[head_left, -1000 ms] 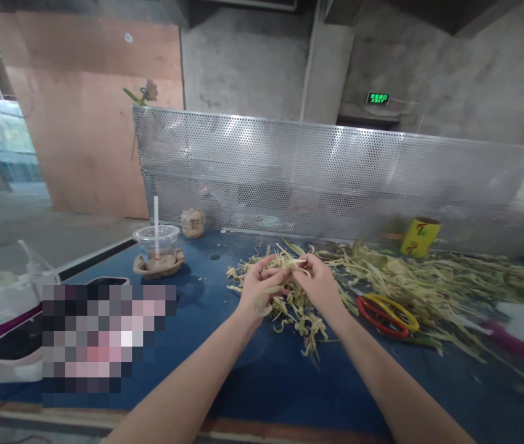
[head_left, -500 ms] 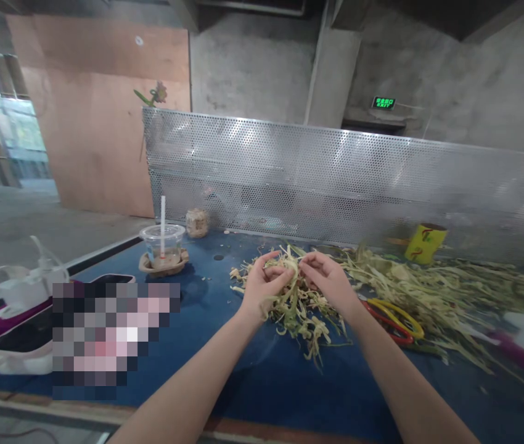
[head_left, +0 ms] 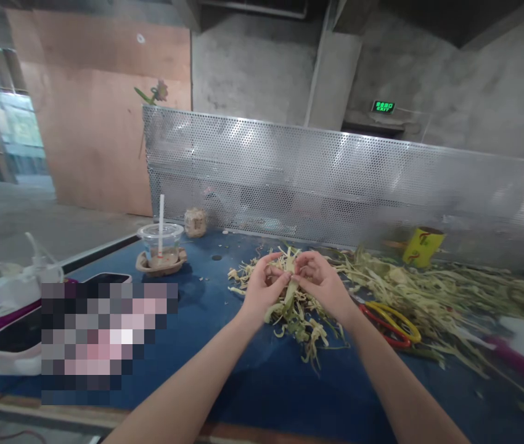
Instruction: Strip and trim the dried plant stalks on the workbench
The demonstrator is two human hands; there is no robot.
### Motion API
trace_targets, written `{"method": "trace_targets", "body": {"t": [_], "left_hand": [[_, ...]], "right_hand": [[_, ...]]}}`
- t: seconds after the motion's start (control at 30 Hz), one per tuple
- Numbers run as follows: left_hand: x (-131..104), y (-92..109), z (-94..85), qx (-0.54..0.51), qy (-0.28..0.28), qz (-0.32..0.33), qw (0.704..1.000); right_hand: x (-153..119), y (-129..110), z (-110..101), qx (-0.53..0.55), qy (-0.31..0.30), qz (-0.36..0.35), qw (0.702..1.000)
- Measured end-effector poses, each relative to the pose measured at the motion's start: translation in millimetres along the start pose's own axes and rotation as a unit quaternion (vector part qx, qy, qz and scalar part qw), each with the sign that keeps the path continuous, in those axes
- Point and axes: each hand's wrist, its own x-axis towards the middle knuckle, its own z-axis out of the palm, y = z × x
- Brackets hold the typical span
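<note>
Both hands meet above a loose pile of pale green and yellowish plant strips on the blue table. My left hand pinches a pale green strip between thumb and fingers. From the other side, my right hand grips the same strip, its thumb close to the left thumb. The strip's lower part hangs over the pile. Curled fingers hide some of the strip's upper part.
Red- and yellow-handled scissors lie right of my hands, beside more long strips. A yellow roll stands behind. At left are a lidded cup, a phone and a white charger. A perforated metal screen borders the back.
My right thumb has come in against the strip, close to my left thumb. The strip between my hands now hangs straighter. The camera view has shifted slightly.
</note>
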Motion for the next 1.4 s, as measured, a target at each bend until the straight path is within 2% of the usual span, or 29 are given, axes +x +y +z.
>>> {"method": "trace_targets", "body": {"t": [0.13, 0.33, 0.5, 0.57, 0.73, 0.83, 0.93, 1.17, 1.4], "left_hand": [[0.3, -3.0, -0.8, -0.023, -0.002, -0.010, 1.000], [0.1, -2.0, -0.1, -0.043, 0.000, -0.017, 0.999], [1.6, -2.0, -0.4, -0.025, 0.002, -0.010, 1.000], [2.0, -3.4, -0.8, -0.015, 0.004, -0.001, 1.000], [2.2, -5.0, -0.6, -0.012, 0.005, 0.009, 1.000], [1.7, -1.8, 0.4, -0.026, 0.003, 0.012, 1.000], [1.2, 2.8, 0.8, -0.055, -0.005, 0.000, 0.998], [0.1, 5.7, 3.6, -0.065, 0.001, -0.038, 0.997], [1.4, -2.6, 1.9, -0.070, 0.014, -0.058, 0.996]], "right_hand": [[-0.6, 1.3, -0.5, 0.009, -0.018, 0.002, 1.000], [-2.0, 0.8, -1.2, -0.004, -0.007, 0.012, 1.000], [-1.3, 3.8, -3.5, -0.048, 0.020, -0.009, 0.999], [-0.9, 3.4, -3.4, -0.052, 0.022, 0.004, 0.998], [0.6, 2.1, 0.4, 0.049, 0.046, 0.063, 0.996], [1.9, 5.2, 2.1, 0.127, 0.085, 0.075, 0.985], [3.1, 7.2, 1.1, 0.151, 0.114, 0.074, 0.979], [5.1, 4.2, -5.2, 0.139, 0.138, 0.101, 0.975], [4.3, -0.2, 4.1, 0.080, 0.138, 0.091, 0.983]]}}
